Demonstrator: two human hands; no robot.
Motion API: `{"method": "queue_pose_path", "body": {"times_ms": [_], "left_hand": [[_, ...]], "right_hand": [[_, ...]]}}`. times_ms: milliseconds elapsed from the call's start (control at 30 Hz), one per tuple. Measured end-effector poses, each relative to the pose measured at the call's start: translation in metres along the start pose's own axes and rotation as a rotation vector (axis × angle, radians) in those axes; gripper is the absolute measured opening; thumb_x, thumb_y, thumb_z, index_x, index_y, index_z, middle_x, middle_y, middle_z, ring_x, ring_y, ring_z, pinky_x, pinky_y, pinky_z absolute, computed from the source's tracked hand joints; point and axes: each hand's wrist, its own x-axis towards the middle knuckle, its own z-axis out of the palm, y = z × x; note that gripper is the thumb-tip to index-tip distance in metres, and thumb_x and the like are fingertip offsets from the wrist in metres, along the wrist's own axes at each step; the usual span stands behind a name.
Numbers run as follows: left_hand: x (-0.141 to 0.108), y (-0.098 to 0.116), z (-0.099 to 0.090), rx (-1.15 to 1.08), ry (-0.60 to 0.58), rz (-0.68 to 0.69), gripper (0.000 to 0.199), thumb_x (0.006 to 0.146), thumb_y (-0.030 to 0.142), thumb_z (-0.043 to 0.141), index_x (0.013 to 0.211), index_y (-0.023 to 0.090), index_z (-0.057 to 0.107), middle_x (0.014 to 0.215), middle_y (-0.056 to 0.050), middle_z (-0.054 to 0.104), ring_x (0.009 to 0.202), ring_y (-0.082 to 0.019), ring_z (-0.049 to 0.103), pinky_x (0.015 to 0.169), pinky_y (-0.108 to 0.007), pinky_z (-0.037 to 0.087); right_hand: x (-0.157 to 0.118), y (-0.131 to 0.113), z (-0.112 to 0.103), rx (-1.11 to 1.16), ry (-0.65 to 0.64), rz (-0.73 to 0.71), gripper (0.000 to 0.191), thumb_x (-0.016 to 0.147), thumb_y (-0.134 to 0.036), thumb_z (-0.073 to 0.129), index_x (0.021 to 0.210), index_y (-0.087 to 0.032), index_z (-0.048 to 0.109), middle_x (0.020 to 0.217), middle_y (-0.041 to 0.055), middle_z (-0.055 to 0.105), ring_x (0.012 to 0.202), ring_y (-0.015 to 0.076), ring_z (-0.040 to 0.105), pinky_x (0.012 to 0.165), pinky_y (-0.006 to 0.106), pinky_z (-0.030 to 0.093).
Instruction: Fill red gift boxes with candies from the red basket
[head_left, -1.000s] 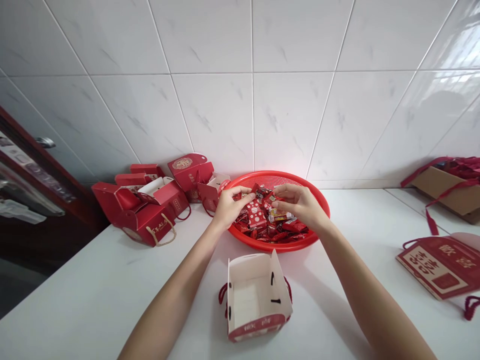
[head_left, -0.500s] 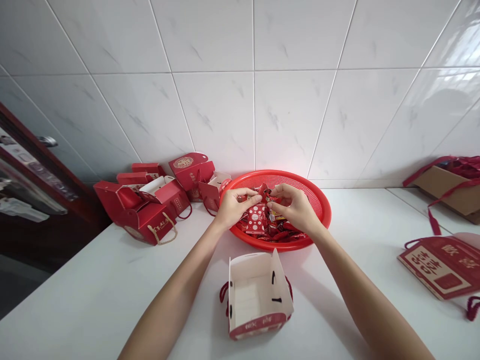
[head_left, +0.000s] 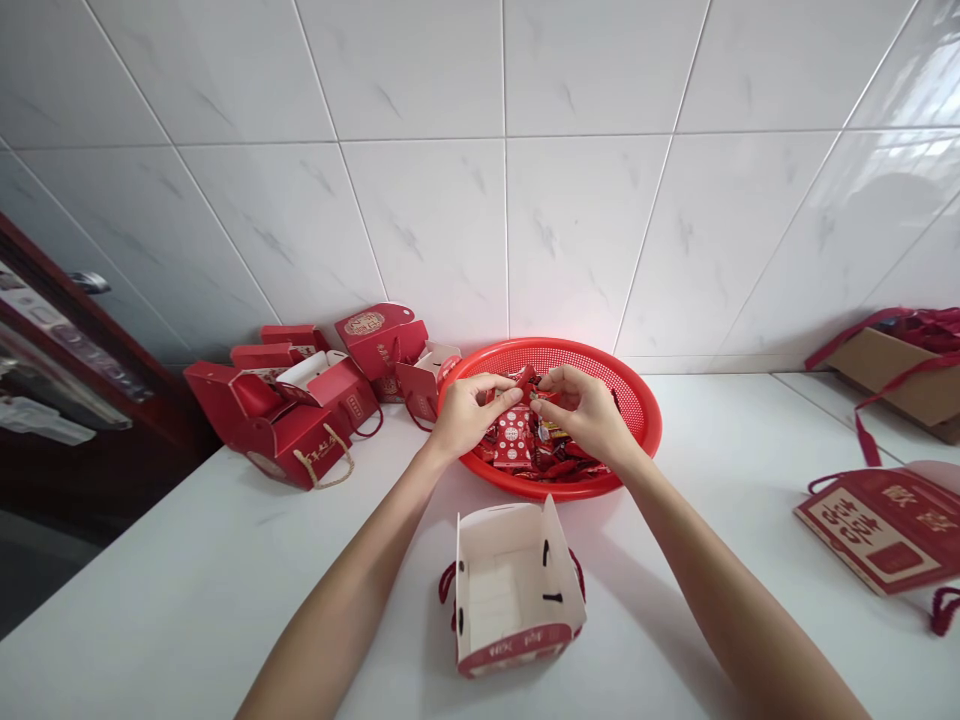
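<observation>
Both hands work over a red plastic basket point(head_left: 646, 425) filled with wrapped sweets. My left hand point(head_left: 469, 412) pinches a small red-wrapped candy point(head_left: 526, 379) between thumb and fingers. My right hand point(head_left: 589, 412) is closed in a pinch at the basket's middle, with a bit of red wrapper at its fingertips, partly hidden. Just below the hands lies a red packet with white round patterns point(head_left: 512, 437) among the other sweets. Nearest me stands an open gift box point(head_left: 499, 590), white inside with red cord handles; its inside shows bare white card.
Several red gift boxes point(head_left: 315, 440) cluster at the left against the tiled wall point(head_left: 420, 220). On the right lie a flat red box point(head_left: 877, 530) and a cardboard box point(head_left: 892, 375) with red ribbons. The white counter point(head_left: 187, 600) ends at the left beside a dark door.
The hands stay over the basket, with only small finger movements. The red candy at my left fingertips has shifted slightly. The view has moved a little.
</observation>
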Motion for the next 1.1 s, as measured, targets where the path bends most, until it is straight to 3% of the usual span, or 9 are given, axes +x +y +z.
{"method": "queue_pose_path", "body": {"times_ms": [167,300,400,500,567,667,767,933,1100], "left_hand": [[0.001,-0.004,-0.001,-0.059,0.044,-0.020,0.040,0.071,0.059,0.083,0.081,0.021,0.081,0.088,-0.006,0.080,0.089,-0.025,0.072,0.090,-0.037,0.055],[0.001,0.000,-0.001,-0.093,0.007,-0.042,0.042,0.068,0.060,0.085,0.081,0.021,0.082,0.088,-0.006,0.081,0.087,-0.026,0.072,0.088,-0.037,0.055],[-0.001,0.009,-0.002,-0.098,-0.010,-0.038,0.042,0.067,0.062,0.085,0.079,0.021,0.081,0.086,-0.006,0.080,0.087,-0.026,0.072,0.087,-0.038,0.056],[-0.003,0.021,-0.005,-0.078,0.021,-0.016,0.043,0.068,0.062,0.085,0.080,0.021,0.082,0.086,-0.006,0.080,0.088,-0.026,0.072,0.086,-0.037,0.057],[-0.005,0.029,-0.006,-0.057,0.053,0.011,0.043,0.070,0.062,0.084,0.082,0.021,0.082,0.086,-0.006,0.079,0.089,-0.026,0.072,0.088,-0.036,0.057],[-0.008,0.039,-0.007,-0.020,0.064,0.057,0.041,0.075,0.060,0.082,0.084,0.020,0.083,0.086,-0.006,0.079,0.089,-0.026,0.072,0.088,-0.036,0.057],[-0.013,0.049,-0.009,0.018,0.018,0.075,0.037,0.079,0.056,0.080,0.089,0.020,0.083,0.091,-0.006,0.079,0.092,-0.026,0.072,0.089,-0.035,0.057],[-0.024,0.069,-0.022,0.003,-0.088,-0.016,0.052,0.074,0.044,0.087,0.121,0.024,0.078,0.122,-0.008,0.076,0.100,-0.027,0.073,0.086,-0.036,0.060],[-0.040,0.097,-0.041,0.076,-0.286,-0.109,0.043,0.063,0.035,0.094,0.103,0.025,0.085,0.089,-0.004,0.080,0.078,-0.025,0.072,0.068,-0.032,0.056]], "right_hand": [[0.002,-0.013,-0.018,0.085,0.075,0.072,0.022,0.073,-0.032,0.073,0.092,-0.021,0.070,0.088,0.0050,0.074,0.085,0.0228,0.070,0.077,0.038,0.057],[0.003,-0.023,-0.028,0.233,0.157,0.191,0.016,0.070,-0.034,0.072,0.076,-0.022,0.063,0.076,0.0012,0.067,0.067,0.0159,0.063,0.056,0.028,0.051],[0.001,-0.029,-0.025,0.297,0.122,0.259,0.024,0.072,-0.038,0.074,0.075,-0.023,0.055,0.081,0.0000,0.067,0.056,0.0119,0.058,0.043,0.025,0.039],[-0.003,-0.034,-0.017,0.319,0.040,0.314,0.035,0.076,-0.049,0.077,0.080,-0.025,0.053,0.064,-0.0044,0.058,0.046,0.0111,0.051,0.039,0.024,0.032],[-0.007,-0.038,-0.012,0.325,-0.011,0.308,0.043,0.075,-0.056,0.081,0.083,-0.026,0.051,0.054,-0.0074,0.051,0.044,0.0118,0.050,0.039,0.024,0.030],[-0.011,-0.043,-0.008,0.324,-0.017,0.242,0.055,0.068,-0.058,0.087,0.081,-0.026,0.045,0.061,-0.0063,0.059,0.043,0.0107,0.051,0.039,0.024,0.033],[-0.014,-0.050,-0.010,0.289,-0.005,0.188,0.056,0.068,-0.058,0.088,0.081,-0.026,0.045,0.064,-0.0051,0.064,0.042,0.0103,0.052,0.040,0.025,0.037],[-0.017,-0.064,-0.024,0.204,-0.055,0.152,0.041,0.073,-0.055,0.086,0.094,-0.023,0.069,0.049,-0.0048,0.057,0.042,0.0132,0.052,0.043,0.027,0.043],[-0.026,-0.081,-0.049,0.216,-0.086,0.082,0.033,0.077,-0.051,0.085,0.084,-0.020,0.074,0.065,0.0029,0.069,0.044,0.0101,0.049,0.043,0.027,0.042]]}}
